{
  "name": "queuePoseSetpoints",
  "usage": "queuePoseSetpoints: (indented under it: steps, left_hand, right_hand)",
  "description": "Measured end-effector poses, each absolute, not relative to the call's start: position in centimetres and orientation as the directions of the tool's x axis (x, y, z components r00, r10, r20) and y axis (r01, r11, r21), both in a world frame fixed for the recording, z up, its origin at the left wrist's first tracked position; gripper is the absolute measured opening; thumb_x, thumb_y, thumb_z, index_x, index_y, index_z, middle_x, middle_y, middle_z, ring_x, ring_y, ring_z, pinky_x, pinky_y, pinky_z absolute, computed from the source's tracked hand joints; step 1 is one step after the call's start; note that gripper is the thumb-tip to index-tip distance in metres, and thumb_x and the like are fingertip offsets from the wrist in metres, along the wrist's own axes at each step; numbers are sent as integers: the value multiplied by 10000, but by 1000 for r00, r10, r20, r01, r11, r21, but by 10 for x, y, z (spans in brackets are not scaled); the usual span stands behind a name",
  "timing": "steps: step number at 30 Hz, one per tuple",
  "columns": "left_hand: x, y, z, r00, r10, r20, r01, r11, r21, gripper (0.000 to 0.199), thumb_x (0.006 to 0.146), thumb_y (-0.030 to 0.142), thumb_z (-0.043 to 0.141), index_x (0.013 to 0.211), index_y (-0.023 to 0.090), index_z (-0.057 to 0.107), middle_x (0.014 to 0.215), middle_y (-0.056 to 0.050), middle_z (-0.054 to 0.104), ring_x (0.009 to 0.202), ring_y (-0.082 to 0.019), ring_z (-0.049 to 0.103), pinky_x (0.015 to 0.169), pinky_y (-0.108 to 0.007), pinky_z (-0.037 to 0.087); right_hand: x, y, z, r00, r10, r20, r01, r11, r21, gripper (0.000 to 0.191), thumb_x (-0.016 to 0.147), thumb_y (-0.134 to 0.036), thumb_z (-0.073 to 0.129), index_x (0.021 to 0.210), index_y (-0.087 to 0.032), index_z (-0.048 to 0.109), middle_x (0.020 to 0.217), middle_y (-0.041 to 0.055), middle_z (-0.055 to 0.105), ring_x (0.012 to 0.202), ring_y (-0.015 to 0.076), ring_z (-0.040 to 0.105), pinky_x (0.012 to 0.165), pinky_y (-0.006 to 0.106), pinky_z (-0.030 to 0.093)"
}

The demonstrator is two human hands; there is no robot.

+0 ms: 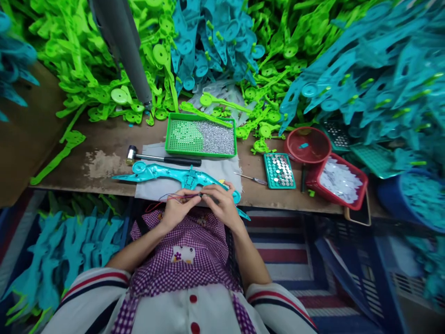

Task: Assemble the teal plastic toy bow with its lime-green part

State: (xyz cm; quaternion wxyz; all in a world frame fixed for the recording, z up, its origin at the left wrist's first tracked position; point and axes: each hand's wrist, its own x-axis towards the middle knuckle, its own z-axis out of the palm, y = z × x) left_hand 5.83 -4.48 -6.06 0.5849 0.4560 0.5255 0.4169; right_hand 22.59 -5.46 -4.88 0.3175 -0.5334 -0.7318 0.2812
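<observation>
My left hand (178,207) pinches thin red and dark wires (160,199), whose loops hang out to its left. Opposite it, my right hand (222,202) is closed, its fingertips meeting the left ones around a small dark piece too small to name. Just beyond both hands a long turquoise plastic part (163,171) lies across a light grey cloth (148,191), its right end partly behind my right hand. A hammer (167,159) with a dark handle rests behind that part.
A green tray (167,147) holds many small metal pieces. Rightward are a screwdriver (251,178), a teal tray of round metal discs (280,171), a red bowl (308,144) and a red basket of white pieces (363,185). Green and turquoise parts (215,32) pile up behind.
</observation>
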Motion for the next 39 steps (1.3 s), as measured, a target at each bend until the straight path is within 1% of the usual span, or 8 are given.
queuePoseSetpoints:
  steps: [4, 8, 12, 17, 25, 31, 35, 39]
  left_hand:
    - [53, -47, -60, 120, 959, -256, 2, 258, 966, 262, 687, 401, 801, 817, 178, 757, 851, -65, 774, 825, -211, 725, 812, -340, 586]
    - [22, -53, -54, 170, 912, -373, -238, 406, 882, 445, 626, 416, 866, 985, 183, 746, 945, -84, 771, 866, -218, 739, 820, -333, 596]
    - [-9, -52, -39, -11, 928, -372, -431, 332, 839, 415, 762, 564, 728, 957, 197, 741, 969, -85, 758, 968, -235, 725, 873, -361, 590]
    - [1, -38, -24, 69, 966, -249, -138, 257, 956, 468, 825, 605, 634, 878, 157, 758, 947, -98, 754, 913, -234, 711, 857, -351, 575]
    - [10, -57, -44, 429, 900, -79, 279, -49, 959, 254, 875, 426, 614, 791, 237, 760, 785, -60, 749, 849, -247, 696, 816, -322, 567]
    - [-10, -62, -48, 239, 960, -148, -92, 174, 980, 468, 901, 555, 564, 1176, 203, 704, 1148, -113, 726, 1062, -240, 685, 971, -382, 535]
    - [-17, -52, -45, -15, 971, -240, -444, 208, 872, 455, 784, 614, 681, 945, 196, 762, 942, -97, 760, 921, -242, 718, 880, -397, 583]
    - [-31, -43, -38, -146, 928, -342, -594, 194, 781, 336, 776, 543, 722, 739, 209, 727, 737, -24, 721, 767, -173, 702, 792, -344, 603]
  right_hand:
    - [230, -54, -46, -234, 959, 158, 595, 270, -757, 201, 963, -347, 515, 962, -252, 693, 1018, 27, 755, 984, 186, 691, 1110, 470, 182]
    - [245, -59, -50, -199, 958, 205, 645, 285, -709, 152, 923, -285, 536, 931, -262, 685, 998, 12, 754, 988, 193, 692, 1098, 477, 188]
    - [265, -67, -52, -184, 962, 202, 701, 273, -659, 158, 891, -264, 560, 946, -287, 706, 1008, 20, 744, 1149, 255, 639, 1106, 519, 207]
    - [245, -61, -16, -218, 952, 214, 520, 299, -800, 507, 923, -462, 533, 1400, -292, 512, 1425, 102, 563, 1330, 278, 512, 1076, 471, 382]
    - [137, -13, -6, -520, 853, 40, 345, 253, -904, 395, 987, -489, 431, 968, -222, 722, 913, 27, 752, 886, 165, 683, 864, 327, 504]
    - [158, -17, -5, -50, 999, 20, 124, 26, -992, 482, 967, -579, 389, 830, -214, 672, 790, 29, 703, 689, 135, 649, 657, 283, 540]
    - [181, 3, 21, 305, 942, 141, 22, 142, -990, 544, 997, -591, 224, 753, -233, 552, 601, -31, 499, 466, 77, 478, 472, 231, 427]
    - [220, 5, 40, 581, 777, 242, -5, 300, -954, 516, 951, -646, 330, 680, -230, 474, 512, -88, 319, 361, 44, 329, 391, 196, 314]
